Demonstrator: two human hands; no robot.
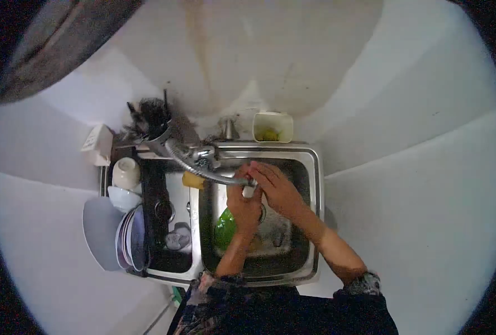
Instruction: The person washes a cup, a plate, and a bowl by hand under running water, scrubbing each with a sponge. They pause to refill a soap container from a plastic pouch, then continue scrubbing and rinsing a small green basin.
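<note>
Both my hands are together under the end of the curved metal faucet spout, over the right basin. My left hand has its fingers stretched upward, partly covered by the spout. From the right, my right hand reaches across with its fingers long and angled toward the spout tip. A small white patch shows between the palms, just below the spout end; I cannot tell whether it is water or an object. Low in the basin, a bright green item lies beside my left wrist.
A yellow sponge sits on the divider. Left stand plates, a white bowl and a cup. Behind the sink are a utensil holder, a soap dispenser and a pale container. White walls enclose both sides.
</note>
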